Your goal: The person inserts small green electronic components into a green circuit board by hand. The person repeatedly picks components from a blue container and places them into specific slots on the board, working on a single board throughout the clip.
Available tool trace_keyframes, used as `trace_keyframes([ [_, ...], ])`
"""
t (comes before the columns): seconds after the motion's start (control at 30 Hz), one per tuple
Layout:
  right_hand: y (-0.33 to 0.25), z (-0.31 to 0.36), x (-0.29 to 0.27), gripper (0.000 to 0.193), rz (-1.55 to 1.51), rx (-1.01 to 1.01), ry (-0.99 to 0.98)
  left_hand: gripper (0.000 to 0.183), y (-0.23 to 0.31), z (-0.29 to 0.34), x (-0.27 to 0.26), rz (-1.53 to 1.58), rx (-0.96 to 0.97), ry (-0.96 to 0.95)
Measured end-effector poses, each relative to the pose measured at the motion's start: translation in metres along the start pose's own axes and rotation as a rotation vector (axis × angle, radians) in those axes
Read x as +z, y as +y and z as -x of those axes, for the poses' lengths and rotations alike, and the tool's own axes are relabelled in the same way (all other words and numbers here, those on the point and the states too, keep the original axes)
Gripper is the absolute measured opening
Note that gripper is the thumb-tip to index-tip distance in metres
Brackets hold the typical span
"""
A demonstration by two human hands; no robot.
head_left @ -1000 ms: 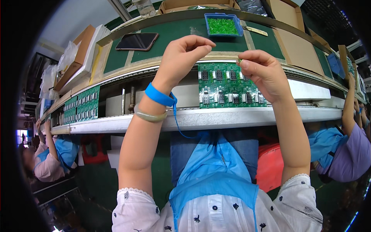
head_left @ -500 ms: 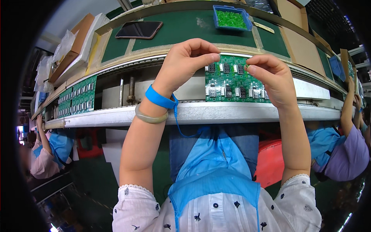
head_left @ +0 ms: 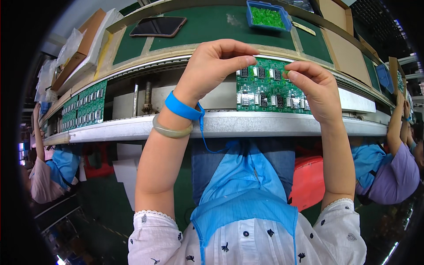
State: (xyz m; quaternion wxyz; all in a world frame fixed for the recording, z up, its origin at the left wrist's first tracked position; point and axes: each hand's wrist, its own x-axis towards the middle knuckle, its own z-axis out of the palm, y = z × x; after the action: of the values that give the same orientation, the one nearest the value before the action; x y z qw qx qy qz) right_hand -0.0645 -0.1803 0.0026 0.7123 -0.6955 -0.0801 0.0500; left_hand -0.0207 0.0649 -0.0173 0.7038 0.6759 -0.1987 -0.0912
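Observation:
My left hand (head_left: 211, 66) is over the left end of a green circuit board (head_left: 258, 107), thumb and forefinger brought close together. What those fingertips hold, if anything, I cannot make out. Above the board's right part, my right hand (head_left: 317, 90) pinches a small green piece (head_left: 286, 75). The board carries rows of black digit displays (head_left: 280, 101) and white connectors. It lies across the metal rails of a conveyor (head_left: 247, 123). A blue wrist strap (head_left: 180, 106) with a cord and a pale bangle are on my left arm.
Beyond the conveyor stand a blue bin (head_left: 270, 27) of small green pieces and a phone (head_left: 159, 26) lying flat. More circuit boards (head_left: 85, 106) sit on the rails at the left. Co-workers are at both sides, one in a purple top (head_left: 394, 176). Cardboard boxes line the far edge.
The view has shifted slightly, with the bench higher in the picture. Both hands stay over the board; green now shows at my right fingertips.

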Motion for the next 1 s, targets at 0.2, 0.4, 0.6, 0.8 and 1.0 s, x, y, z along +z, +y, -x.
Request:
trace_keyframes([
  [0.2, 0.000, 0.003, -0.001, 0.017, 0.166, 0.037, -0.015, 0.018, 0.000, 0.001, 0.000, -0.017, -0.005, -0.024],
  [0.4, 0.001, 0.007, 0.004, 0.014, 0.760, -0.190, -0.087, 0.016, -0.003, 0.001, -0.003, -0.054, -0.020, -0.054],
  [0.6, 0.002, 0.011, 0.014, 0.012, 1.099, -0.248, -0.177, 0.019, -0.006, 0.002, -0.002, -0.080, 0.012, -0.049],
  [0.8, 0.003, 0.009, 0.019, 0.011, 1.235, -0.253, -0.171, 0.024, -0.006, 0.002, -0.002, -0.096, -0.011, -0.061],
  [1.0, 0.001, 0.010, 0.021, 0.012, 1.296, -0.254, -0.192, 0.026, -0.005, 0.002, -0.002, -0.087, 0.005, -0.087],
])
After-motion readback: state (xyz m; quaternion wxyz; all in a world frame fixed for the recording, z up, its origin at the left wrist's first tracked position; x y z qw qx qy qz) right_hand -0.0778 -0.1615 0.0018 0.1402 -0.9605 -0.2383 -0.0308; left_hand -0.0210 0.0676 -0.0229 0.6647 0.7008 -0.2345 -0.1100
